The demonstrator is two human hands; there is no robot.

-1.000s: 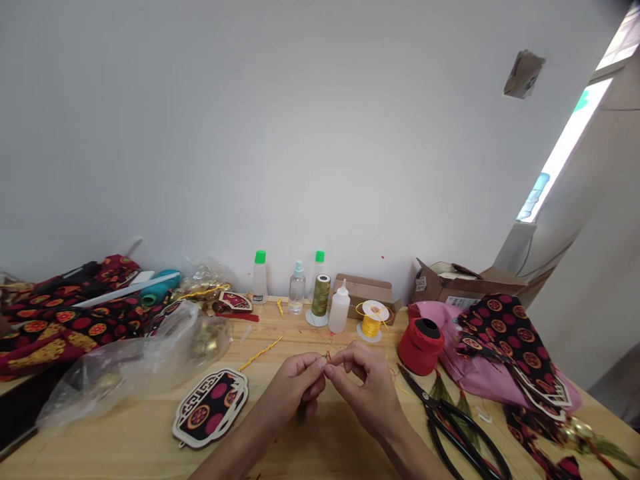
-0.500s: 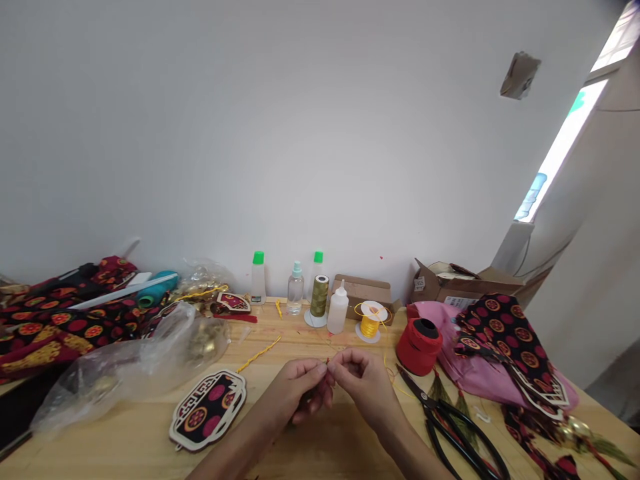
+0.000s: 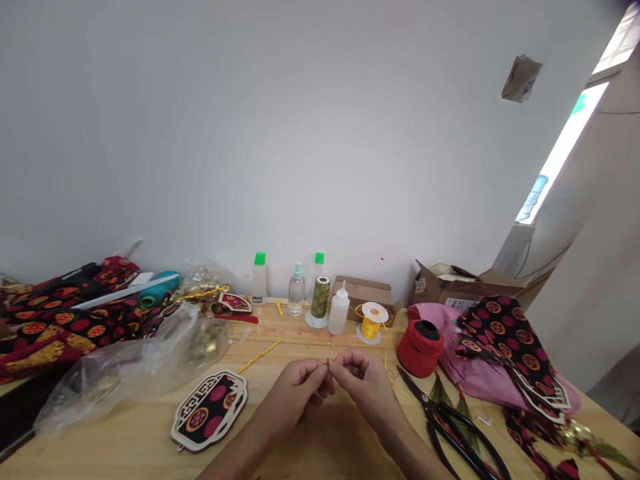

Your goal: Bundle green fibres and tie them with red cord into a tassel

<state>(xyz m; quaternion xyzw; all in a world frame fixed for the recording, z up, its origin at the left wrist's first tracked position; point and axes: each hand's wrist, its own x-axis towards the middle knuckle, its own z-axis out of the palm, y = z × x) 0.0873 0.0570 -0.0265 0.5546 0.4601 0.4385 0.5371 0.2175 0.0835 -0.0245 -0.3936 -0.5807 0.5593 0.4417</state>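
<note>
My left hand point(image 3: 296, 387) and my right hand point(image 3: 364, 385) meet over the wooden table point(image 3: 310, 447), fingertips pinched together on a tiny piece where a thin yellow cord point(image 3: 385, 357) ends. That cord runs back to the yellow spool point(image 3: 371, 323). What the small piece is cannot be made out. A flat patterned ornament point(image 3: 210, 409) lies just left of my left hand. Black scissors point(image 3: 453, 427) lie to the right of my right hand, near a red thread spool point(image 3: 420, 347).
Against the wall stand two green-capped bottles point(image 3: 259, 279), a spray bottle point(image 3: 296, 291), an olive thread cone point(image 3: 320, 300) and a white squeeze bottle point(image 3: 339, 310). A plastic bag point(image 3: 130, 363) and patterned fabric point(image 3: 55, 320) fill the left; cardboard boxes point(image 3: 465, 287) and pink and patterned cloth point(image 3: 505, 350) the right.
Both hands have sunk a little toward the table and stay pinched together; the left fingers have shifted slightly on the small piece.
</note>
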